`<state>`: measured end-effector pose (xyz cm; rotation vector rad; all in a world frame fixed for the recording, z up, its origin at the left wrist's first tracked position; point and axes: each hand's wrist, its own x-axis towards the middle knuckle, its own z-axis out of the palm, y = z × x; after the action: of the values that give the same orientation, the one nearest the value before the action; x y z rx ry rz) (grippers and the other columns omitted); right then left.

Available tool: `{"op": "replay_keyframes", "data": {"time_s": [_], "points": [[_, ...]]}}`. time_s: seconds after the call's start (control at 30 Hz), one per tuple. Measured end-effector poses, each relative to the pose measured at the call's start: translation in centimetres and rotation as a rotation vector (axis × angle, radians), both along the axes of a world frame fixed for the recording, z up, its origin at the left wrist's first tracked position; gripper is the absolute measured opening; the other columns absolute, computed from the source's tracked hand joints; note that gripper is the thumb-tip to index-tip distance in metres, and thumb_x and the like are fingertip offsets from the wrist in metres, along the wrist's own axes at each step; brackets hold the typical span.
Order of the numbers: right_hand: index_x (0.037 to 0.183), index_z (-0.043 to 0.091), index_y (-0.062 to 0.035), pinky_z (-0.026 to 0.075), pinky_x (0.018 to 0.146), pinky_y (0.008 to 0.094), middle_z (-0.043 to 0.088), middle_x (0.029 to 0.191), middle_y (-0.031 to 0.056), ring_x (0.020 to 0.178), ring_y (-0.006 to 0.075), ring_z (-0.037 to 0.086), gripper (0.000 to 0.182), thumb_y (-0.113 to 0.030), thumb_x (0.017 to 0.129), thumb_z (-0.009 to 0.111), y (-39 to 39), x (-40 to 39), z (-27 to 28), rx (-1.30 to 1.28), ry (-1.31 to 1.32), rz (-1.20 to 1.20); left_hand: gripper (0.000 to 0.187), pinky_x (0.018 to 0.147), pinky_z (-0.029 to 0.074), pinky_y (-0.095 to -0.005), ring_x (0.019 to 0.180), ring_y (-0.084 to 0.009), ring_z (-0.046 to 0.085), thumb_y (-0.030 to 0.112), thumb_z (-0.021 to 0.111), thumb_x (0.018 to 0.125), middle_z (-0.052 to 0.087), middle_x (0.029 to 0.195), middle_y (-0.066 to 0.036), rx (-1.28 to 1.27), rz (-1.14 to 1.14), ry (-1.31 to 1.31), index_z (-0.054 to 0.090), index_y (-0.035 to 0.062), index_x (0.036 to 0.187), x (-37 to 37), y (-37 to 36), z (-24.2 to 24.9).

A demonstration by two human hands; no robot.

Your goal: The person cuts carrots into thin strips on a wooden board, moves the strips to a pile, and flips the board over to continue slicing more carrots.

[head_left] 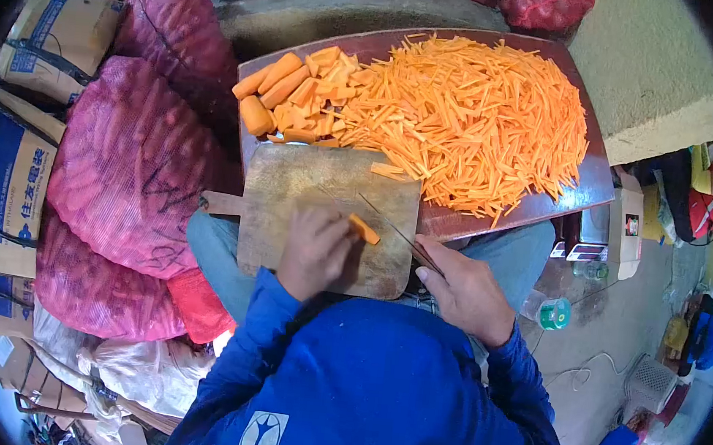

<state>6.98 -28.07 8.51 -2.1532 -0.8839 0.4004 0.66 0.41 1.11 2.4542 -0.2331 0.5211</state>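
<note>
A wooden cutting board (327, 173) with a handle at its left lies across my lap. My right hand (473, 292) is wrapped round the handle of a knife (390, 225), whose thin blade points up and left over the board. My left hand (316, 249), blurred, is over the middle of the board, with its fingers beside a small carrot piece (364, 229); what they hold, if anything, cannot be made out. A few carrot sticks (389, 171) lie at the board's upper right corner. Beyond it, a large heap of carrot sticks (485, 115) and thicker carrot chunks (280, 80) cover much of a dark table.
The dark table (594, 171) borders the board's far side. Red mesh sacks (133, 161) and cardboard boxes (9, 167) stand at the left. A concrete ledge (650, 70) is at the upper right. On the right floor are a green-capped container (554, 313) and a grey basket (652, 382).
</note>
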Motion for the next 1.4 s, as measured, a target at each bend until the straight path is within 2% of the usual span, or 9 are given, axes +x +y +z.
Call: {"op": "replay_keyframes", "data": {"time_s": [0.13,0.2,0.23,0.3,0.7,0.8,0.87,1.13,1.4], "points": [[0.145,0.055,-0.0032,0.059,0.075,0.0571,0.073,0.11,0.027,0.09,0.0488,0.072,0.045,-0.022,0.105,0.065,1.3,-0.5,0.5,-0.002,0.033,0.047,0.038,0.086,0.044,-0.0481,0.098,-0.0348,0.058,0.009,0.079,0.075,0.063,0.103,-0.011,0.087,-0.025,0.0,0.074,0.004,0.112,-1.1,-1.9,0.3],[0.147,0.057,0.0013,0.059,0.089,0.0526,0.073,0.118,0.03,0.106,0.0494,0.071,0.048,-0.017,0.103,0.068,1.9,-0.5,1.4,-0.131,0.174,0.044,0.041,0.087,0.045,-0.0484,0.1,-0.0352,0.057,0.009,0.079,0.074,0.063,0.105,-0.012,0.12,-0.05,0.012,0.074,0.0026,0.114,-0.7,-1.8,-0.1],[0.147,0.057,0.0013,0.059,0.089,0.0526,0.073,0.118,0.03,0.106,0.0494,0.071,0.048,-0.017,0.103,0.068,1.9,-0.5,1.2,-0.138,0.167,0.049,0.044,0.089,0.045,-0.0487,0.103,-0.0357,0.057,0.009,0.078,0.072,0.062,0.108,-0.014,0.155,-0.074,0.019,0.074,0.0013,0.115,-0.4,-1.7,-0.3],[0.147,0.054,-0.0031,0.058,0.074,0.0578,0.073,0.106,0.0272,0.088,0.0488,0.072,0.047,-0.024,0.106,0.064,1.7,-1.1,0.5,-0.056,0.021,0.062,0.046,0.09,0.045,-0.049,0.104,-0.0362,0.057,0.009,0.078,0.071,0.062,0.11,-0.014,0.145,-0.082,0.029,0.074,0.0003,0.115,-0.5,-1.7,-0.5],[0.142,0.05,-0.0047,0.058,0.07,0.0576,0.072,0.096,0.025,0.084,0.0476,0.071,0.041,-0.024,0.108,0.06,3.7,0.4,0.8,-0.21,0.0,0.169,0.048,0.091,0.047,-0.0499,0.107,-0.0379,0.057,0.009,0.076,0.07,0.064,0.114,-0.016,0.101,-0.051,0.033,0.074,-0.0008,0.118,-0.7,-1.9,-1.0],[0.142,0.049,-0.0045,0.058,0.07,0.0579,0.072,0.096,0.0254,0.085,0.0485,0.071,0.04,-0.023,0.108,0.06,3.0,-0.2,2.5,-0.193,0.023,0.173,0.046,0.092,0.047,-0.0497,0.106,-0.0382,0.057,0.009,0.076,0.072,0.064,0.114,-0.016,0.051,-0.04,0.026,0.074,-0.0009,0.117,-0.7,-1.8,-1.2],[0.141,0.049,-0.0044,0.058,0.07,0.0579,0.072,0.096,0.0253,0.084,0.0484,0.071,0.04,-0.023,0.108,0.059,3.5,-0.4,0.8,-0.192,0.014,0.171,0.045,0.092,0.047,-0.0497,0.106,-0.0384,0.058,0.008,0.075,0.073,0.064,0.114,-0.017,0.024,-0.047,0.048,0.074,-0.0009,0.117,-0.9,-1.7,-1.1],[0.14,0.049,-0.0034,0.058,0.07,0.0571,0.072,0.094,0.0248,0.084,0.0469,0.071,0.04,-0.021,0.107,0.061,3.8,-0.1,1.2,-0.226,0.02,0.204,0.052,0.095,0.048,-0.0508,0.109,-0.0404,0.058,0.003,0.077,0.066,0.065,0.118,-0.018,0.029,-0.046,0.011,0.072,-0.0026,0.118,-1.1,-1.6,-1.6],[0.14,0.049,-0.0028,0.058,0.067,0.0562,0.072,0.091,0.023,0.079,0.0451,0.072,0.04,-0.022,0.107,0.061,3.4,-0.3,1.2,-0.227,-0.054,0.176,0.049,0.094,0.048,-0.0497,0.107,-0.0394,0.058,0.006,0.076,0.069,0.065,0.117,-0.016,0.061,-0.049,0.031,0.073,-0.0013,0.117,-1.0,-1.7,-1.2]]}}
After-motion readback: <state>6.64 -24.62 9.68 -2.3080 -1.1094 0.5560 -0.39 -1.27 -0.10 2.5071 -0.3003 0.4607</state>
